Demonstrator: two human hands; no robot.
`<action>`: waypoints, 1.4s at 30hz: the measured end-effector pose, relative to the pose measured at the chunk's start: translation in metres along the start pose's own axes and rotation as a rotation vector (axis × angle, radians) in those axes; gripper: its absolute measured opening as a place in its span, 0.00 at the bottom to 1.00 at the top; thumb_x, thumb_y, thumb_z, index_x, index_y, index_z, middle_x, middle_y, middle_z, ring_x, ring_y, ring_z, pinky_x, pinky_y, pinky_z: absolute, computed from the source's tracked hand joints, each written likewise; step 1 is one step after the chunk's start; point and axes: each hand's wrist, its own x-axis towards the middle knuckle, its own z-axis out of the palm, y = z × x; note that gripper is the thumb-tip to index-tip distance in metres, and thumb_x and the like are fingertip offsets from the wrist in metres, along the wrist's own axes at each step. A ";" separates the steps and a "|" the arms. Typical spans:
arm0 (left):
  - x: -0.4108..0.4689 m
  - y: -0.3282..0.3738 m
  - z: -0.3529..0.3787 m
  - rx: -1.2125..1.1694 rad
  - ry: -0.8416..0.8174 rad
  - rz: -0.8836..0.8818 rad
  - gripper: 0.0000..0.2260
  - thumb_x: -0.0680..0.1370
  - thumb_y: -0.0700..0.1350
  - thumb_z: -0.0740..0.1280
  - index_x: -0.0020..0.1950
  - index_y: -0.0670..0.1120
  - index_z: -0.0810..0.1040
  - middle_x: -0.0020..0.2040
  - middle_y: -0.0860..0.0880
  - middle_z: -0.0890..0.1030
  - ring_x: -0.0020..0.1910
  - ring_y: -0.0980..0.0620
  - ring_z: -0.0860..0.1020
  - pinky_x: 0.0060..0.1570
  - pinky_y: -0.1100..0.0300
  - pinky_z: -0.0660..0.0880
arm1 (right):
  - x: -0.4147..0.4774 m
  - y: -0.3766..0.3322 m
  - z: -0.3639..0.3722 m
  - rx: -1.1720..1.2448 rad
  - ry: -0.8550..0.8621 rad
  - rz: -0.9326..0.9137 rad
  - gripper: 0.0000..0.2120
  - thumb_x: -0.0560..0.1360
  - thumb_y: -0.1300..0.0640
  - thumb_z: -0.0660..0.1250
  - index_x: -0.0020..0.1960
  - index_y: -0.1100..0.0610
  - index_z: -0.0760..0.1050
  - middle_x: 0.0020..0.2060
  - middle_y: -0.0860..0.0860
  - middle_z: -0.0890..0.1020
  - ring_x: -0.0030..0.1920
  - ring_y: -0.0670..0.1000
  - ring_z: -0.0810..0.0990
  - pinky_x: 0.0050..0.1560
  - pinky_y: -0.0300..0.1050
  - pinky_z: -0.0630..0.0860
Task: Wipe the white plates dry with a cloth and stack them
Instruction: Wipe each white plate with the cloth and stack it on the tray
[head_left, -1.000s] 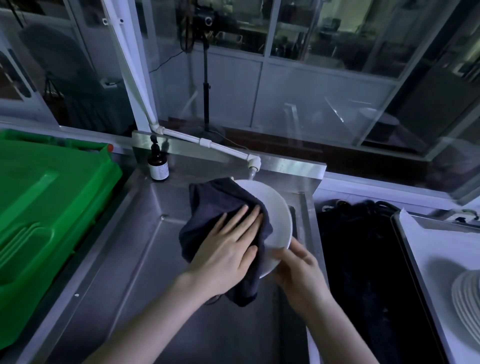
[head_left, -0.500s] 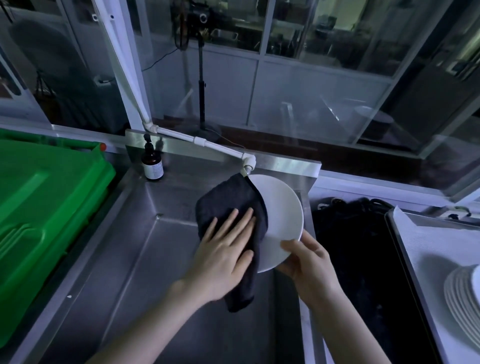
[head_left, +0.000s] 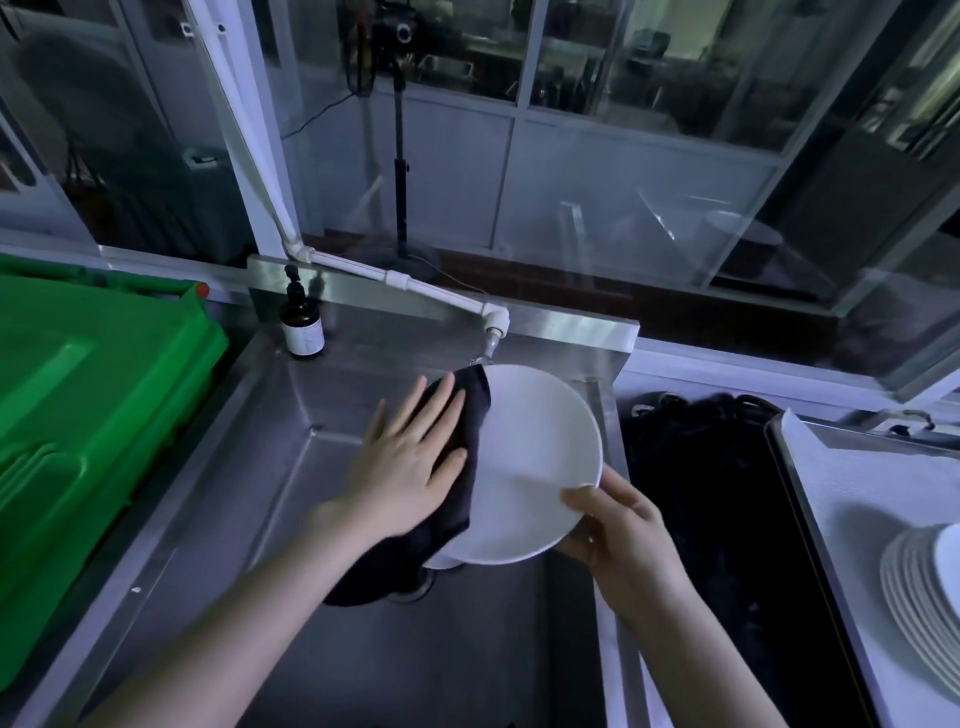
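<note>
**Steel sink, one plate under the cloth**

Steel walls of the sink (head_left: 291, 467) frame both forearms. Nearest, the right hand (head_left: 618, 525) grips the lower right rim of a white plate (head_left: 535, 457), thumb on its face, holding it tilted above the basin. Just beyond, the left hand (head_left: 410, 462) lies flat with fingers spread, pressing a dark cloth (head_left: 462, 488) against the plate's left side; the cloth's tail hangs toward the drain. A stack of white plates (head_left: 919, 587) sits at the right edge of the counter. Farther back, the white tap (head_left: 493, 325) ends just above the plate, and a brown bottle (head_left: 301, 325), possibly soap, stands at the sink's back left corner.
</note>
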 end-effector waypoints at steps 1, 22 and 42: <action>-0.010 0.006 0.004 -0.013 0.018 0.024 0.32 0.79 0.60 0.41 0.81 0.50 0.48 0.80 0.55 0.40 0.80 0.50 0.41 0.76 0.40 0.48 | 0.002 -0.001 -0.001 -0.003 0.008 -0.018 0.21 0.75 0.73 0.62 0.49 0.52 0.86 0.43 0.57 0.84 0.39 0.57 0.82 0.38 0.51 0.82; 0.017 -0.019 -0.046 -0.744 0.071 -0.155 0.21 0.71 0.54 0.77 0.47 0.38 0.77 0.43 0.39 0.82 0.40 0.52 0.73 0.47 0.46 0.74 | 0.004 -0.039 -0.012 -0.507 -0.302 -0.071 0.20 0.73 0.70 0.69 0.56 0.50 0.85 0.46 0.54 0.87 0.45 0.54 0.87 0.36 0.46 0.82; -0.027 -0.005 -0.013 -1.120 0.191 -0.513 0.08 0.75 0.45 0.74 0.48 0.42 0.82 0.43 0.49 0.86 0.45 0.52 0.83 0.40 0.66 0.74 | 0.032 -0.059 -0.002 -0.736 -0.318 0.021 0.21 0.74 0.72 0.69 0.60 0.52 0.82 0.43 0.51 0.88 0.42 0.50 0.87 0.36 0.45 0.82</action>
